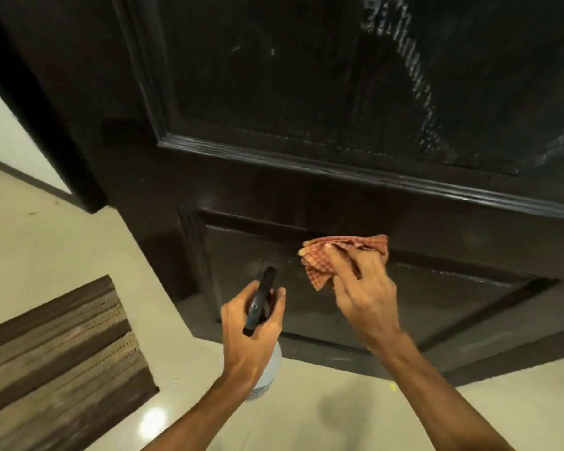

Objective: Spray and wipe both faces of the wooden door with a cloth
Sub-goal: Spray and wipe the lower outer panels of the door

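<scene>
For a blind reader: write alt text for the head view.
A person's right hand holds a red checked cloth against the lower panel of a dark wooden door, while the left hand grips a spray bottle. A striped mat lies nearby.

Seen from a wide-angle camera on the person's head, looking forward and steeply down at close range, the dark brown panelled wooden door [306, 92] fills the frame above and beyond the fingers [342, 262]. Both forearms enter from the bottom edge, the left hand [245, 336] gripping a black-topped white spray bottle [259, 304], the right hand [365, 297] holding a red checked cloth [319, 268]. Pale glossy floor tiles [79, 242] and a striped brown woven mat [62, 353] lie left of the fingers.
</scene>
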{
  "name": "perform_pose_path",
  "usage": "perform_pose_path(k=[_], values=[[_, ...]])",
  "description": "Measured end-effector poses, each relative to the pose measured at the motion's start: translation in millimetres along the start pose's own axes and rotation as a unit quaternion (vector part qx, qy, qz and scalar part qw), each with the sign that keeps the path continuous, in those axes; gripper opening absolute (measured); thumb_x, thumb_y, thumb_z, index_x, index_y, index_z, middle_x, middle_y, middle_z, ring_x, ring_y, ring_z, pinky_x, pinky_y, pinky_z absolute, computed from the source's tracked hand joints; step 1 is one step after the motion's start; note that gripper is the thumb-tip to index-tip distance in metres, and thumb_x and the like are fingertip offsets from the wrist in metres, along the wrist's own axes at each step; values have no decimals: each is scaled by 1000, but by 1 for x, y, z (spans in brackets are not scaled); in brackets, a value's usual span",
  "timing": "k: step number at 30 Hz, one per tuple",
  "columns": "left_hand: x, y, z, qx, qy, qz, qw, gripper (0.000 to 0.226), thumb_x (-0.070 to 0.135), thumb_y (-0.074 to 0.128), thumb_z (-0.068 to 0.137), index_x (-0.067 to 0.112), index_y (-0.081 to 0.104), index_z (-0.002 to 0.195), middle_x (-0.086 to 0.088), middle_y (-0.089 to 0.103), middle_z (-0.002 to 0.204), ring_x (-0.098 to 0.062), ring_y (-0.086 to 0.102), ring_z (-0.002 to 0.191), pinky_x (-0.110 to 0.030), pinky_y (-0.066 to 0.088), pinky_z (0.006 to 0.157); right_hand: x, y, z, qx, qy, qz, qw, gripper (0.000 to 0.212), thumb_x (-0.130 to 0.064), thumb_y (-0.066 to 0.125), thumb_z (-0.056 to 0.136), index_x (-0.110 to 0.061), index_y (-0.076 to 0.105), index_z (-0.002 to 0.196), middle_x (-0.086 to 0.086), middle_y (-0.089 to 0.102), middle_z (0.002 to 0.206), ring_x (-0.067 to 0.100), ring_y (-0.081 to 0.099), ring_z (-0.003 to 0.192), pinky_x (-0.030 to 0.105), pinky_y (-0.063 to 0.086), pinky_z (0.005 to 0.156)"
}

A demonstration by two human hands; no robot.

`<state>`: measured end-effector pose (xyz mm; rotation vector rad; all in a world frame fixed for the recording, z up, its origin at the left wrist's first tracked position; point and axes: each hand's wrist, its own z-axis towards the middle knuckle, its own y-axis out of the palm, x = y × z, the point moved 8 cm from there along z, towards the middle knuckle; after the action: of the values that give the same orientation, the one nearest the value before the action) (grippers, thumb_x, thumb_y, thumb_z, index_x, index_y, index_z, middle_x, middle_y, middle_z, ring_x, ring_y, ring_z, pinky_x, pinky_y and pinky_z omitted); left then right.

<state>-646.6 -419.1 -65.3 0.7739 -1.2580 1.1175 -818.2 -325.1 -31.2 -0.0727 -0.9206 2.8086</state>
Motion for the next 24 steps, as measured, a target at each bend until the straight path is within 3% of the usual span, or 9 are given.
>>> perform_pose_path(k=[2, 6, 9, 12, 15, 17, 18, 21, 24], values=[[0, -14, 4, 4, 7, -1, 1000, 24, 8, 78, 91, 22, 64, 78, 18, 58, 57, -6, 61, 58, -9, 44, 59, -11, 7, 8, -32, -37, 12, 999, 48, 0, 72, 87, -9, 61, 132, 15, 56, 109, 33, 58, 91, 42, 58, 64], [-9, -32, 9, 7, -37, -48, 998, 13, 23, 80, 89, 24, 68, 86, 11, 66, 70, -20, 69, 80, -21, 55, 73, -4, -3, 3, -49, 4, 10, 999, 49, -9, 65, 90, -17, 53, 137, 10, 48, 107, 32, 54, 88, 41, 56, 53], [0, -62, 25, 45, -13, -80, 996, 19, 7, 78, 90, 21, 67, 84, 5, 66, 70, -11, 68, 73, -14, 52, 69, -65, 34, 44, -69, -102, 25, 992, 51, -5, 64, 90, -14, 52, 139, 13, 57, 103, 33, 59, 84, 42, 55, 55], [4, -85, 44, 58, 23, -70, 996, 24, 1, 77, 90, 23, 66, 87, 14, 66, 70, -8, 67, 70, -11, 49, 67, -125, 76, 81, -111, -184, 26, 976, 48, -3, 63, 90, -6, 58, 137, 14, 57, 104, 32, 60, 84, 39, 53, 54], [-8, -99, 50, 77, 14, -61, 995, 10, 18, 77, 91, 22, 68, 89, 7, 68, 74, -19, 69, 73, -22, 57, 68, -112, 76, 69, -142, -170, 29, 975, 38, -2, 51, 98, -8, 60, 135, 13, 51, 101, 32, 56, 80, 37, 50, 50], [-16, -108, 51, 91, 4, -44, 995, 11, 27, 78, 93, 25, 67, 90, 8, 68, 75, -24, 70, 76, -33, 61, 72, -92, 61, 60, -132, -168, 22, 977, 37, -4, 37, 104, -9, 57, 134, 14, 49, 99, 32, 52, 79, 37, 50, 50], [-18, -112, 53, 94, 3, -37, 995, 11, 30, 77, 93, 26, 67, 91, 9, 68, 76, -24, 70, 77, -34, 61, 73, -89, 59, 61, -136, -173, 17, 975, 37, -2, 39, 102, -8, 56, 135, 14, 47, 101, 31, 50, 80, 37, 50, 51], [-16, -121, 56, 109, 1, -35, 993, 9, 23, 77, 94, 20, 68, 93, 13, 67, 76, -18, 69, 75, -20, 55, 71, -126, 75, 86, -149, -214, 25, 965, 42, -4, 53, 93, -4, 58, 135, 17, 51, 106, 31, 56, 81, 38, 51, 52], [-12, -124, 55, 138, -1, -29, 990, 9, 12, 75, 93, 17, 68, 93, 13, 66, 75, -14, 67, 72, -16, 51, 68, -172, 99, 112, -188, -245, 26, 951, 46, -9, 39, 92, 0, 66, 128, 21, 66, 116, 30, 66, 87, 35, 57, 59]])
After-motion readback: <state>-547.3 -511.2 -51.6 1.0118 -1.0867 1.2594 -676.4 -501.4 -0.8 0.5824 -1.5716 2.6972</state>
